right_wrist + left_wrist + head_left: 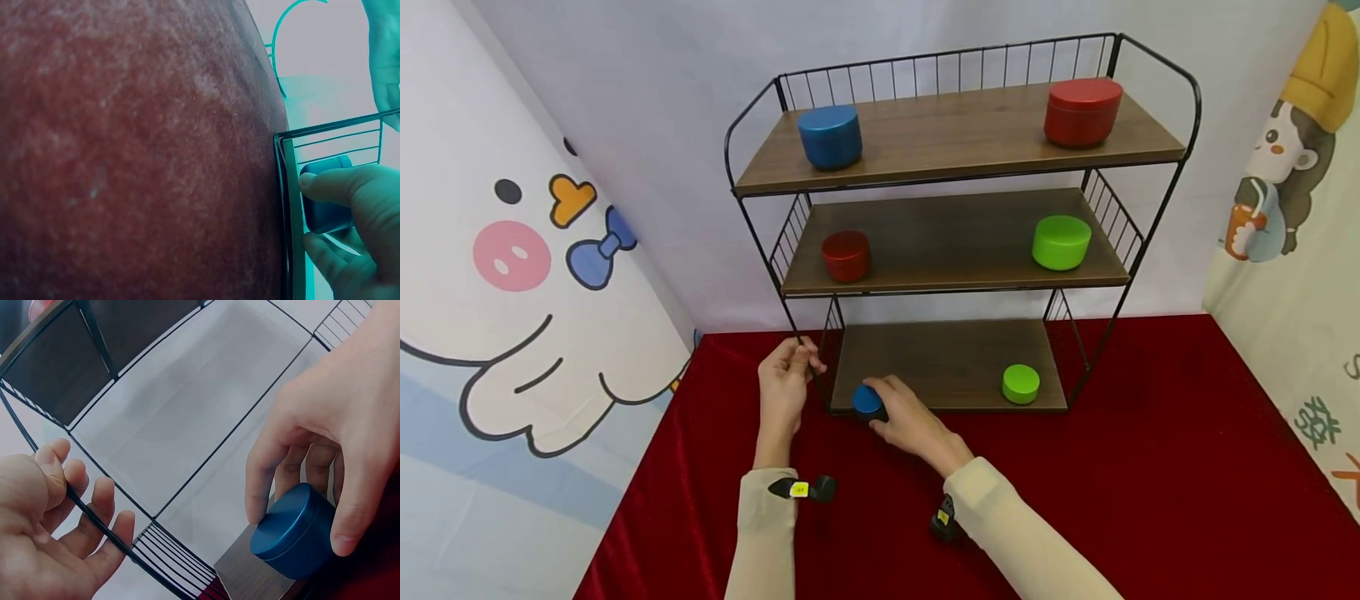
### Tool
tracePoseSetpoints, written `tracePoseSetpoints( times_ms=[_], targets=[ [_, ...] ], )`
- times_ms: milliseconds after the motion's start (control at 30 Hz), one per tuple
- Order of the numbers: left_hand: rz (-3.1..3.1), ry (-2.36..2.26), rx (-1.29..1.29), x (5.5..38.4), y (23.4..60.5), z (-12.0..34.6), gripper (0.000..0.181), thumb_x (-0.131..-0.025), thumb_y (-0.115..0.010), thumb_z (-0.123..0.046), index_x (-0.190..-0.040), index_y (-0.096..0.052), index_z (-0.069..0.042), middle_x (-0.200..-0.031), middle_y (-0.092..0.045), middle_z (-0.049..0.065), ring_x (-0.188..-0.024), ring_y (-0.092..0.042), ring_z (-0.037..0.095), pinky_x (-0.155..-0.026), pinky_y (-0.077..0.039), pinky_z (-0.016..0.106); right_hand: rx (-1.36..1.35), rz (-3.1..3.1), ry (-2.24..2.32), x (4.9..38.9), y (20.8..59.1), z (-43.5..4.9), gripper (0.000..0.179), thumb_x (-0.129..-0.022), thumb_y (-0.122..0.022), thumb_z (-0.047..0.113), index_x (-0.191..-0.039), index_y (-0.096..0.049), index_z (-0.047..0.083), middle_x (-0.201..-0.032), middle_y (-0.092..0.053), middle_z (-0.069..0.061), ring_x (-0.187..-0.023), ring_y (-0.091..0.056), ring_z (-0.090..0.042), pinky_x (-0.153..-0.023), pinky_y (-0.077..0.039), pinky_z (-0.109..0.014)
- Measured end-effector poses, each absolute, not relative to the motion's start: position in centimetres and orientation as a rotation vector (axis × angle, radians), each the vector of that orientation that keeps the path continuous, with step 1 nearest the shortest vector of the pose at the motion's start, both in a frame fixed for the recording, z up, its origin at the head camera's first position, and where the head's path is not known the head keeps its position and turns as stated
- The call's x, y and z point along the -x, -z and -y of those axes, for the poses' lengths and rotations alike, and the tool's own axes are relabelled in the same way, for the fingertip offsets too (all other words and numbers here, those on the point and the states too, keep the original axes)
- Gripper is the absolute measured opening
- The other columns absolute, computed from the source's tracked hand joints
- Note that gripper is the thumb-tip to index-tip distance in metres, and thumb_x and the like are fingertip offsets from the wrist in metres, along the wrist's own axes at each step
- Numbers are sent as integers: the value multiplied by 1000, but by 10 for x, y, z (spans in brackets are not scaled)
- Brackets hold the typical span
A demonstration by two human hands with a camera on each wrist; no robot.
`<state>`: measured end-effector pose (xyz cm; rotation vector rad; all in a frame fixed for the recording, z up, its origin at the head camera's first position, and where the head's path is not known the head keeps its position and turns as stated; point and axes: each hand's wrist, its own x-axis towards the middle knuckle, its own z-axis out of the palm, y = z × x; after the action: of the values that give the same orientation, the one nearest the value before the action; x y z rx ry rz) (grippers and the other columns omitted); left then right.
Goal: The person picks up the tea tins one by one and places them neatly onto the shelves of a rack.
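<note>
A small round blue tin (pixel 867 402) stands at the front left corner of the bottom shelf board (pixel 940 358). My right hand (pixel 913 422) holds it from above, thumb on one side and fingers on the other, as the left wrist view shows. Beside it, my left hand (pixel 782 387) grips the thin black front post (pixel 94 519) of the rack, with the thumb and fingers on either side of the metal. On that same bottom board, to the right, sits a flat green tin (pixel 1021 384).
The three-tier rack holds a blue tin (pixel 831 137) and a red tin (pixel 1083 112) on top. A smaller red tin (pixel 846 256) and a green tin (pixel 1062 242) stand on the middle board. Dark red cloth (pixel 1150 483) spreads underneath.
</note>
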<state>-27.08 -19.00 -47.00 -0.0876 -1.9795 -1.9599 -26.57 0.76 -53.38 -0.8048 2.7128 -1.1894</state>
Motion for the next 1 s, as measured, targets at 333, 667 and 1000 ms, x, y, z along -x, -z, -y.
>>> tracePoseSetpoints(
  times_ms=[333,667,1000],
  targets=[
    [1971,1977,84,271,469,190,27,-107,-51,-15,-98,-61,8,-75,-58,5,-73,-63,15,-74,-60,26,803,-2712,1205,269,534,-8,65,-94,-75,6,-151,-45,4,-143,-52,-22,-130,-58,-37,-109,-51,-49],
    [1965,1973,93,271,470,190,23,-107,-51,-14,-95,-63,2,-76,-59,5,-73,-63,15,-74,-60,26,845,-2732,1196,271,534,-7,64,-93,-76,3,-150,-47,1,-141,-53,-24,-129,-58,-38,-109,-51,-49],
    [1973,1959,96,271,470,190,26,-106,-51,-16,-96,-62,5,-75,-59,3,-73,-62,14,-74,-60,26,813,-2726,1227,275,536,-10,63,-94,-75,4,-150,-46,2,-143,-52,-23,-131,-57,-38,-110,-49,-50]
  ],
)
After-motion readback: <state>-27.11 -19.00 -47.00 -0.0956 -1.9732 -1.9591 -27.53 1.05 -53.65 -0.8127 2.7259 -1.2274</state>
